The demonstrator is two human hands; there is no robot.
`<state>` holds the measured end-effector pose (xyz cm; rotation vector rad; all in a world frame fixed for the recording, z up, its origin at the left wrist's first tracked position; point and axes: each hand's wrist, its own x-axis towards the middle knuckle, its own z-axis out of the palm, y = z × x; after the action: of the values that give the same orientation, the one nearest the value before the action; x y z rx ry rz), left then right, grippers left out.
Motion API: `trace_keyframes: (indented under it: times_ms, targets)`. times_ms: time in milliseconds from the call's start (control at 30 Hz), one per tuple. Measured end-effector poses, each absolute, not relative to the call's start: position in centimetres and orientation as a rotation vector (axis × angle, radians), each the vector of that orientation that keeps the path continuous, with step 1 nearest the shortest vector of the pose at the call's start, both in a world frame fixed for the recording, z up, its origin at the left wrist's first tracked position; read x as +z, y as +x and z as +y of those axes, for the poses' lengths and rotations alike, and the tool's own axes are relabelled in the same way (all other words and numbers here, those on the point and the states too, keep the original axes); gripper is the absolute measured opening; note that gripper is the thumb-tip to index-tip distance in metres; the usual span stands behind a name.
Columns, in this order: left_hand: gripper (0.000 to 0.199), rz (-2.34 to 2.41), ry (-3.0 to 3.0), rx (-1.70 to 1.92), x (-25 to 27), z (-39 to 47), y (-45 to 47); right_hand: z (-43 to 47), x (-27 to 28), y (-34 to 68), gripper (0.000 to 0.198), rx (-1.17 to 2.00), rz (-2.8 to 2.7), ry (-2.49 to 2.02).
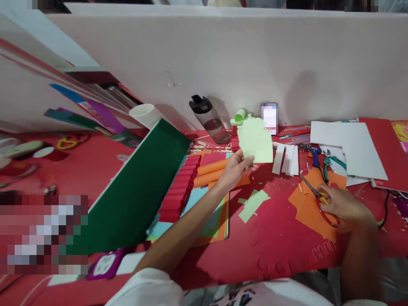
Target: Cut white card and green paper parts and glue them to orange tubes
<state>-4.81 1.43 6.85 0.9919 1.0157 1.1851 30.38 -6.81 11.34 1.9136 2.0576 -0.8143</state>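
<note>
Head view: left hand [235,169] holds green paper [256,139], right hand [346,205] apparently scissors [315,192].

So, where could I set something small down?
Best bet: the red tabletop between the pale-green paper scraps and the orange paper sheets by the right hand, though small bits dot it. Another patch lies left of the dark-green board. It's crowded along the white partition, around the black-lidded see-through bottle and white paper strips.

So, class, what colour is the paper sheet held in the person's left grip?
Pale green; the sheet shows best in the head view.
</note>
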Motion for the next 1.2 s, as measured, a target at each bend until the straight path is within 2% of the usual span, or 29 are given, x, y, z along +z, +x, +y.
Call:
trace_keyframes:
  times_ms: [100,233,300,367,500,667,767,933,1200]
  targets:
    - [0.047,0.986,0.994,1.219,8.2,2.3,-3.8,-6.8,10.9,30.7,0.028,-1.035,2.160,1.964]
    - [0.045,0.929,0.935,1.376,9.9,3.8,-1.6,-6.3,10.0,28.1,0.044,-1.564,2.372,2.019]
    - [0.042,0.881,0.847,1.483,10.5,4.1,-0.2,-6.1,9.7,25.7,0.055,-1.799,2.522,1.916]
    - [0.038,0.846,0.762,1.570,10.9,4.2,1.1,-5.9,9.5,23.4,0.052,-1.912,2.533,1.790]
    - [0.032,0.883,0.698,1.712,10.7,4.0,2.6,-5.0,9.3,20.4,0.050,-1.764,2.687,1.686]
    - [0.041,0.948,0.752,1.790,9.6,4.5,1.8,-2.2,9.4,18.4,0.066,-1.619,2.772,1.691]
    - [0.046,0.960,0.804,1.796,9.0,5.0,0.9,-0.4,9.8,17.0,0.070,-1.677,2.789,1.610]
    - [0.041,0.992,0.898,1.807,8.2,6.1,-0.4,1.6,10.1,14.6,0.066,-1.857,2.824,1.488]
    - [0.042,1.091,1.040,1.802,7.6,6.5,-1.8,2.8,9.8,13.5,0.061,-2.056,2.707,1.537]
